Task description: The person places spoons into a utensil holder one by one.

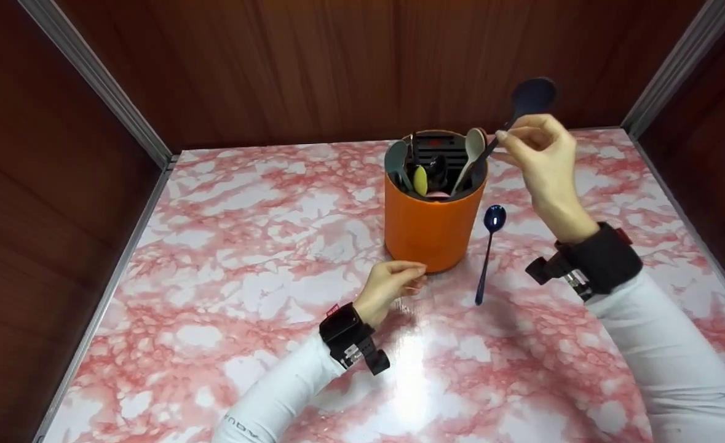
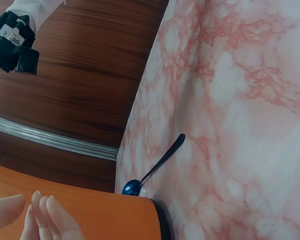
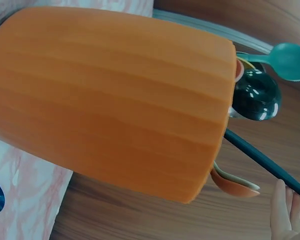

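My right hand (image 1: pixel 546 151) pinches the handle of a dark spoon (image 1: pixel 533 95) with a broad round head, above the right rim of an orange utensil holder (image 1: pixel 433 231). The spoon's head points up, and the lower end of its handle (image 3: pixel 260 160) passes behind the rim in the right wrist view. Low by the holder's front, my left hand (image 1: pixel 390 286) has its fingers extended and close together. In the left wrist view its thumb and fingers (image 2: pixel 50 215) stand apart with nothing visible between them. Whether it touches the holder I cannot tell.
A shiny blue spoon (image 1: pixel 494 218) lies on the marbled table to the holder's right. A teal spoon (image 1: pixel 397 157), a beige spoon (image 1: pixel 475 144), a yellow-green utensil (image 1: pixel 420 180) and a glossy dark one (image 3: pixel 256 95) stand in the holder. Wooden panels (image 1: pixel 264 74) enclose the table.
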The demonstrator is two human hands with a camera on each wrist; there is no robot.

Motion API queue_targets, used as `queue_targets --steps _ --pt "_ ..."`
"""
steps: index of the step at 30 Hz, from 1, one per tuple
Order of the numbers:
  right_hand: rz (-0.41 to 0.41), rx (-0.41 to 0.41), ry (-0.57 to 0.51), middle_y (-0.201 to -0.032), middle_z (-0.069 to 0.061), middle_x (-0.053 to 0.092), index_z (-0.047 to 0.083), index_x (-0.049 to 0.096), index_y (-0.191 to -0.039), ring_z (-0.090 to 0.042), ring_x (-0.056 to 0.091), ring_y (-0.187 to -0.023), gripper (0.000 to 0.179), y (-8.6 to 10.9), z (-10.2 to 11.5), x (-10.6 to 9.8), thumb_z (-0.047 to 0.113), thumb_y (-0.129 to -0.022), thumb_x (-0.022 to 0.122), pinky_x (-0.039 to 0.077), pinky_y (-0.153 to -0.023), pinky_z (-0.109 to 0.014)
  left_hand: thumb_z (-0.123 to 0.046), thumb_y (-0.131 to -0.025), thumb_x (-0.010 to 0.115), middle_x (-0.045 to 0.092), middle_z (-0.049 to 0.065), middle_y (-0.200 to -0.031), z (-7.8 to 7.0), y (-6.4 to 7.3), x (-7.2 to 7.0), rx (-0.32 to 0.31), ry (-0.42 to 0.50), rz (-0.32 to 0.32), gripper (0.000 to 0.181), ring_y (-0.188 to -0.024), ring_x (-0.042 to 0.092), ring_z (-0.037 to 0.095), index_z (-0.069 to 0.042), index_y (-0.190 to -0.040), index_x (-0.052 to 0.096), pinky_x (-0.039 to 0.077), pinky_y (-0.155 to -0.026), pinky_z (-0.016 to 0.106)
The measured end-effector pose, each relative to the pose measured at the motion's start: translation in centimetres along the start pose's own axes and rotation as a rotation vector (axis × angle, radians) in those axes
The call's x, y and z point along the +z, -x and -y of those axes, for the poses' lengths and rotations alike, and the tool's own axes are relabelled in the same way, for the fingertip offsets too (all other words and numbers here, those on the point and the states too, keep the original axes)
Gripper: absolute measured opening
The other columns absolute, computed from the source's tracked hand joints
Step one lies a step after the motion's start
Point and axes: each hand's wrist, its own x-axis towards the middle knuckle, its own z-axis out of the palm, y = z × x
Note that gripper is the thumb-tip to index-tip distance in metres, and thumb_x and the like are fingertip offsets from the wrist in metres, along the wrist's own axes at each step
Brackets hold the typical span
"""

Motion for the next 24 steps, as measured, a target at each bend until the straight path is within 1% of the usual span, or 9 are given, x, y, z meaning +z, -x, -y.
queue_targets --steps 2,7,12,18,20,24 --pt "0.011 0.006 0.006 -0.070 0.001 0.064 0.009 0.059 -0.078 -0.009 0.061 -0.067 0.015 0.1 -0.4 0.2 -0.005 -0.078 0.066 0.058 -0.061 -0.019 -0.004 -0.087 0.060 0.063 -0.002 -0.076 0.2 0.0 -0.2 -0.003 -0.002 0.005 0.028 -0.066 0.059 0.008 0.011 -0.110 0.060 0.056 -0.065 0.018" --pt "0.048 0.009 -0.033 -0.071 -0.001 0.064 0.008 0.059 -0.078 -0.010 0.064 -0.067 0.018 0.3 -1.2 0.4 -0.009 -0.078 0.064 0.060 -0.063 -0.023 -0.004 -0.087 0.060 0.063 -0.003 -0.075 0.5 0.0 -0.4 -0.001 0.006 0.015 0.030 -0.066 0.059 0.008 0.012 -0.111 0.059 0.056 -0.067 0.020" --pt "0.068 0.023 -0.052 -0.072 -0.002 0.063 0.007 0.061 -0.077 -0.010 0.064 -0.066 0.016 0.5 -1.9 0.3 -0.008 -0.079 0.064 0.059 -0.062 -0.022 -0.005 -0.087 0.060 0.064 -0.005 -0.074 0.7 0.1 -0.5 0.001 0.013 0.017 0.028 -0.065 0.058 0.007 0.012 -0.110 0.060 0.056 -0.068 0.021" --pt "0.070 0.065 -0.011 -0.072 0.002 0.063 0.008 0.062 -0.078 -0.007 0.062 -0.065 0.014 0.8 -2.5 0.2 -0.006 -0.080 0.064 0.059 -0.063 -0.021 -0.005 -0.087 0.059 0.063 -0.005 -0.074 1.0 0.1 -0.5 -0.001 0.033 0.014 0.028 -0.064 0.057 0.008 0.012 -0.109 0.060 0.056 -0.068 0.022" --pt "0.075 0.079 -0.002 -0.071 0.002 0.063 0.008 0.062 -0.079 -0.006 0.062 -0.065 0.013 0.9 -2.6 0.0 -0.006 -0.081 0.064 0.059 -0.064 -0.021 -0.005 -0.087 0.059 0.063 -0.005 -0.074 1.0 0.2 -0.5 0.000 0.042 0.009 0.028 -0.064 0.057 0.008 0.012 -0.109 0.060 0.056 -0.066 0.020" --pt "0.087 0.105 -0.022 -0.072 0.000 0.064 0.006 0.063 -0.081 -0.008 0.064 -0.065 0.010 1.1 -2.7 -0.3 -0.004 -0.082 0.064 0.059 -0.065 -0.021 -0.005 -0.087 0.059 0.064 -0.004 -0.074 0.9 0.3 -0.4 0.000 0.053 0.006 0.029 -0.064 0.058 0.008 0.012 -0.110 0.060 0.057 -0.066 0.020"
